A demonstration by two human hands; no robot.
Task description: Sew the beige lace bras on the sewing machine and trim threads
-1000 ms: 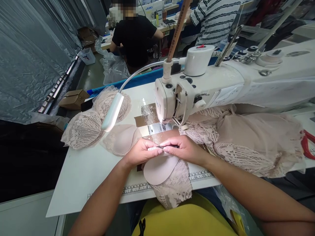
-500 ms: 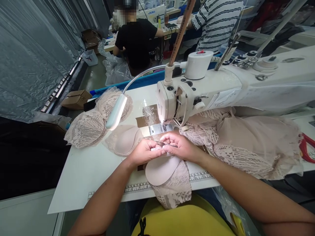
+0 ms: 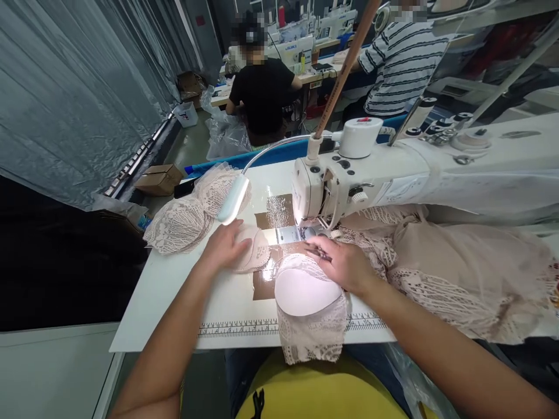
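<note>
My left hand (image 3: 225, 244) lies with fingers stretched over a beige padded cup (image 3: 255, 256) left of the needle plate. My right hand (image 3: 345, 265) is closed on a thin dark metal tool (image 3: 318, 253), and rests on the upper lace edge of a second padded cup (image 3: 305, 291). That cup lies face down in front of the sewing machine (image 3: 349, 169). Lace (image 3: 310, 337) from it hangs over the table's front edge.
Lace-covered cups (image 3: 187, 218) are stacked at the table's left, under a gooseneck lamp (image 3: 233, 201). A heap of beige lace fabric (image 3: 458, 256) fills the right side. A printed ruler (image 3: 240, 330) runs along the front edge. Two people sit at machines behind.
My left hand let go of the cup in front of me and moved left onto the other padded cup. My right hand stayed on the near cup; the camera view shifted left.
</note>
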